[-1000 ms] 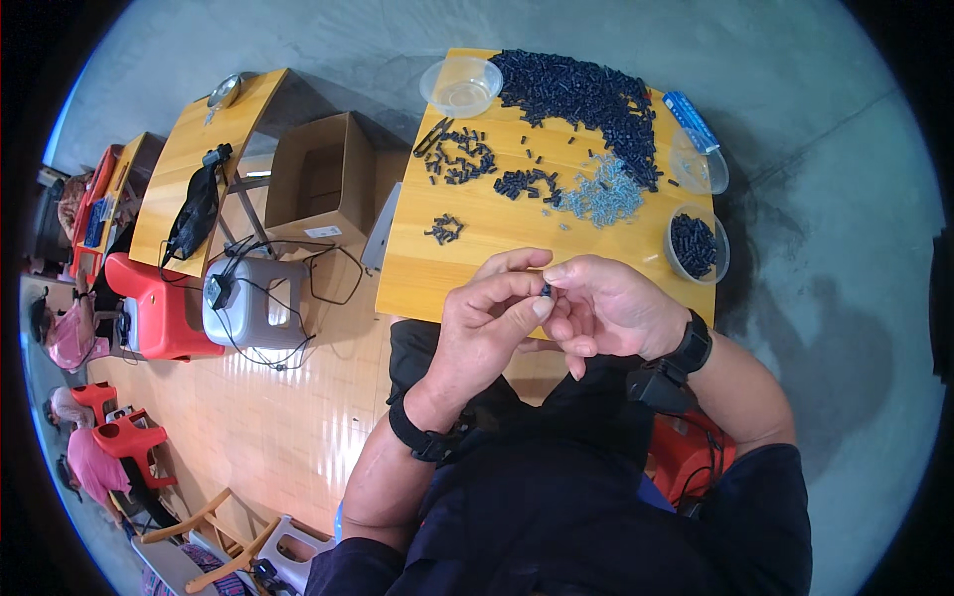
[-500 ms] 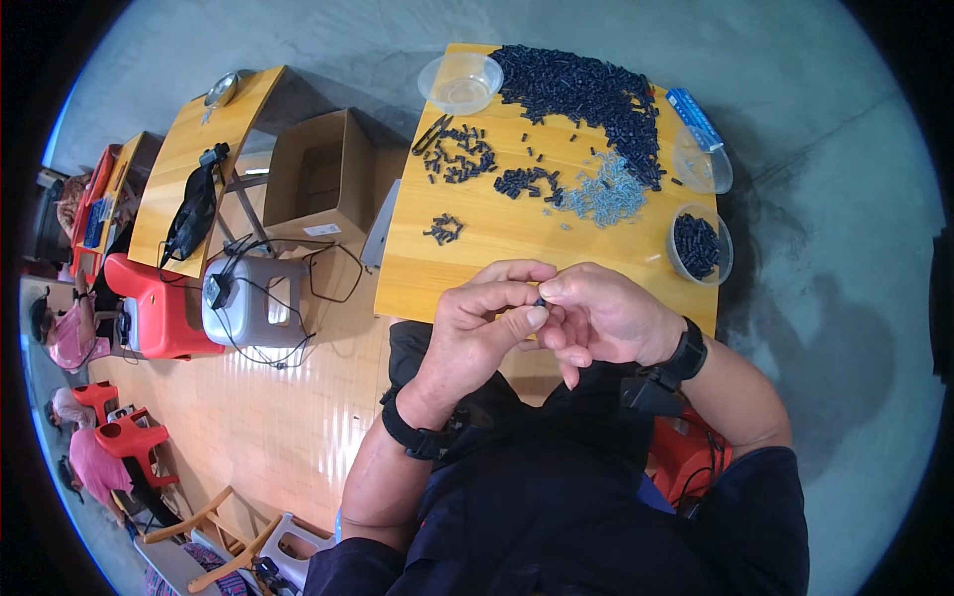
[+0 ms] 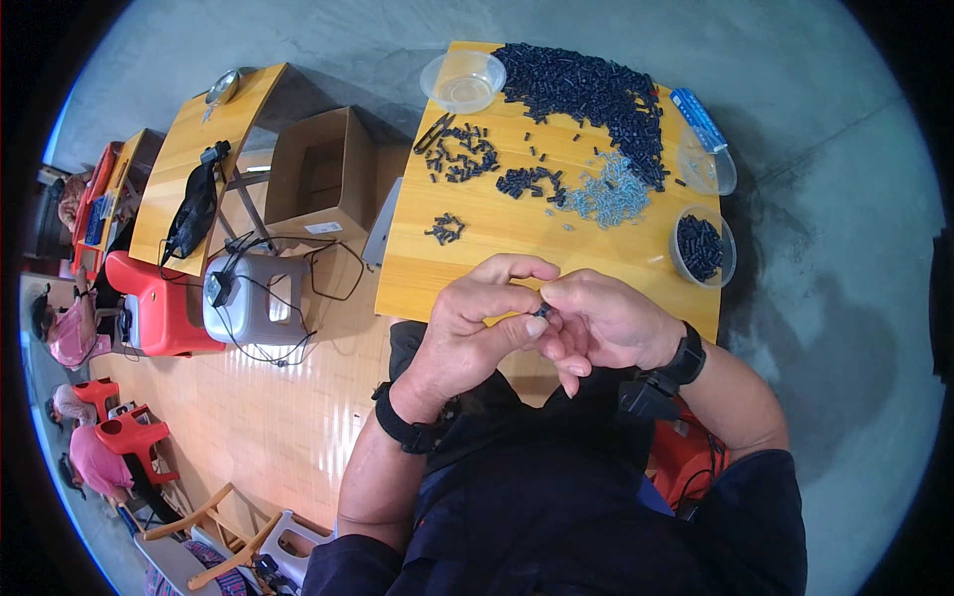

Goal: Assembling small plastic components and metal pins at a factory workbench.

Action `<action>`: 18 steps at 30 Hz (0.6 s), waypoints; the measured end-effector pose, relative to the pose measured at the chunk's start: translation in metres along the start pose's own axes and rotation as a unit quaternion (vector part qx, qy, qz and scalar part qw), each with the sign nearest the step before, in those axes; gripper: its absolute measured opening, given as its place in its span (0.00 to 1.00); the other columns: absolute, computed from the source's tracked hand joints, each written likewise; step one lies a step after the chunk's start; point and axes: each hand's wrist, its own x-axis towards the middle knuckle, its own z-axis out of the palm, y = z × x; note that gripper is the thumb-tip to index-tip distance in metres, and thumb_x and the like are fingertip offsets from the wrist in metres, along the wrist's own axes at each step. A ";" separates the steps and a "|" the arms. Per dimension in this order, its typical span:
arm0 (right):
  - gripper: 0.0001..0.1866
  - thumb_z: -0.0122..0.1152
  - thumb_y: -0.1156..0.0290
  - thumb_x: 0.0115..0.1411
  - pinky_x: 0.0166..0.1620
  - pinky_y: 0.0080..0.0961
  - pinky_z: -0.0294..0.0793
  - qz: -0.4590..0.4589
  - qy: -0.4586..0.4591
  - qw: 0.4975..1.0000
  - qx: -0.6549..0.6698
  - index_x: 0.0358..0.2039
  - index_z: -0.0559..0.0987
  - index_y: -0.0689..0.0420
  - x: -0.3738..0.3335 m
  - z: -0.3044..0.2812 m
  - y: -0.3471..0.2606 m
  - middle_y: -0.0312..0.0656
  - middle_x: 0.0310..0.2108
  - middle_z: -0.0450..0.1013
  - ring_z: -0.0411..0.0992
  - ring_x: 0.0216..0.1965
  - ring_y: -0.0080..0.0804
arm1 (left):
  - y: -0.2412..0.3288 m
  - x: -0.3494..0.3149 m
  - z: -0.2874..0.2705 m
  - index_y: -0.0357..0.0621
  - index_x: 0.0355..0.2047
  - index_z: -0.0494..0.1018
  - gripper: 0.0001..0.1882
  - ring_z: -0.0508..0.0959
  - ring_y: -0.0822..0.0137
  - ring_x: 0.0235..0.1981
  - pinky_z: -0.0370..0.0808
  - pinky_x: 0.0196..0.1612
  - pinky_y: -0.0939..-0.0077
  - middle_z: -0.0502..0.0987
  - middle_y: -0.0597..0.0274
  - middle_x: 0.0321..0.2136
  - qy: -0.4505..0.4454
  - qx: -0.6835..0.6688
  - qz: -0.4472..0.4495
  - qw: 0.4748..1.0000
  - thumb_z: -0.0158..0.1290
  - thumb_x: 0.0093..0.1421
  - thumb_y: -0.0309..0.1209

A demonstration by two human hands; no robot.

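Close together at the table's near edge, my left hand (image 3: pixel 484 316) and my right hand (image 3: pixel 608 316) both pinch at one small black cylindrical piece (image 3: pixel 543 310). Fingertips cover most of it. Beyond them on the wooden table (image 3: pixel 417 268) lies a big heap of black cylindrical pieces (image 3: pixel 581 84). A pile of small silvery-blue screw-like parts (image 3: pixel 606 194) touches its lower side. Smaller groups of black pieces (image 3: pixel 527 183) are spread to the left, one of them a small ring-shaped cluster (image 3: pixel 444 229). A clear tub of black pieces (image 3: pixel 700 246) stands to the right.
A clear plastic bowl (image 3: pixel 463 83) sits at the far left corner, with black tweezers (image 3: pixel 433 133) below it. At the right edge are a blue box (image 3: pixel 698 119) and a clear lid (image 3: pixel 708 171). Left of the table stand a cardboard box (image 3: pixel 320 179) and a grey stool (image 3: pixel 256 303) with cables.
Both hands stay together at nearly the same spot, with slight finger shifts. A little more of the black piece shows between the fingertips. The table items have not moved.
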 end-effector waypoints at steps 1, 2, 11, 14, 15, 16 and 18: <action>0.24 0.46 0.54 0.67 0.21 0.27 0.79 0.002 -0.006 1.000 0.015 0.32 0.73 0.66 0.001 -0.001 0.001 0.40 0.21 0.71 0.71 0.15 0.24 | 0.002 0.000 0.002 0.35 0.36 0.78 0.07 0.74 0.63 0.46 0.74 0.46 0.73 0.71 0.50 0.48 0.016 -0.008 0.005 1.000 0.56 0.56 0.20; 0.26 0.45 0.52 0.67 0.21 0.27 0.80 0.003 -0.012 0.999 0.030 0.32 0.73 0.67 0.001 -0.001 0.002 0.40 0.21 0.71 0.71 0.15 0.24 | 0.002 0.000 0.004 0.36 0.34 0.78 0.07 0.73 0.64 0.47 0.70 0.49 0.72 0.72 0.52 0.47 0.031 -0.017 0.010 0.999 0.56 0.55 0.20; 0.26 0.39 0.50 0.68 0.19 0.29 0.79 0.033 -0.040 0.998 0.037 0.31 0.71 0.64 0.004 -0.004 0.004 0.38 0.19 0.68 0.68 0.13 0.25 | 0.002 0.001 0.009 0.35 0.36 0.78 0.07 0.72 0.65 0.48 0.69 0.50 0.72 0.72 0.54 0.46 0.051 -0.036 -0.040 0.997 0.55 0.56 0.20; 0.25 0.40 0.51 0.68 0.18 0.29 0.79 0.031 -0.039 0.998 0.045 0.31 0.71 0.64 0.001 -0.006 0.006 0.37 0.18 0.67 0.68 0.12 0.24 | 0.006 0.001 0.008 0.33 0.36 0.78 0.07 0.73 0.63 0.49 0.70 0.51 0.70 0.72 0.47 0.49 0.027 -0.084 -0.083 0.993 0.55 0.56 0.20; 0.25 0.40 0.51 0.68 0.18 0.29 0.79 0.032 -0.039 0.998 0.045 0.31 0.71 0.64 0.002 -0.006 0.007 0.37 0.18 0.67 0.68 0.12 0.24 | 0.005 0.001 0.006 0.33 0.36 0.78 0.07 0.73 0.63 0.49 0.70 0.51 0.70 0.72 0.47 0.49 0.028 -0.084 -0.083 0.993 0.55 0.56 0.20; 0.25 0.40 0.52 0.68 0.18 0.29 0.78 0.033 -0.052 0.997 0.054 0.31 0.71 0.64 0.002 -0.006 0.007 0.38 0.18 0.67 0.68 0.12 0.24 | 0.005 0.002 0.003 0.33 0.35 0.78 0.07 0.73 0.63 0.49 0.69 0.51 0.70 0.72 0.47 0.50 0.008 -0.106 -0.088 0.990 0.55 0.55 0.20; 0.25 0.41 0.52 0.68 0.18 0.29 0.78 0.034 -0.065 0.995 0.062 0.31 0.71 0.64 0.002 -0.005 0.008 0.38 0.18 0.67 0.67 0.12 0.25 | 0.004 0.003 -0.001 0.33 0.35 0.78 0.06 0.73 0.62 0.50 0.69 0.52 0.69 0.71 0.46 0.50 -0.011 -0.129 -0.091 0.987 0.55 0.55 0.20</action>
